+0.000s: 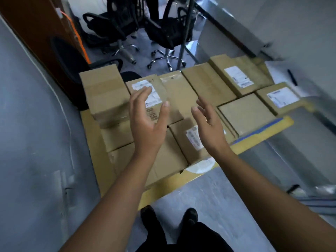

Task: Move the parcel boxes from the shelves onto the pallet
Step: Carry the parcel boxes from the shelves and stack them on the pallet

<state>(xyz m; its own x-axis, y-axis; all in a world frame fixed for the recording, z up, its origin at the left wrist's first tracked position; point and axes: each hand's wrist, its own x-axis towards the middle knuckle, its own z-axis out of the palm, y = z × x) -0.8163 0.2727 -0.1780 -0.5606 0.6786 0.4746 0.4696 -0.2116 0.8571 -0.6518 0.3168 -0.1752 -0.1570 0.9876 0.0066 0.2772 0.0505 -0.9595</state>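
With left grip [147,124] and right grip [211,128] wide and empty, best square the labelled box [178,95] flush against the tall box [105,93].

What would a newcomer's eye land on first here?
The left hand and right hand hover open at the centre, holding nothing. Under them, brown boxes lie packed side by side on the yellow pallet; several carry white labels, and the left box stands higher than the rest. Beyond, at the top, stand black chairs.
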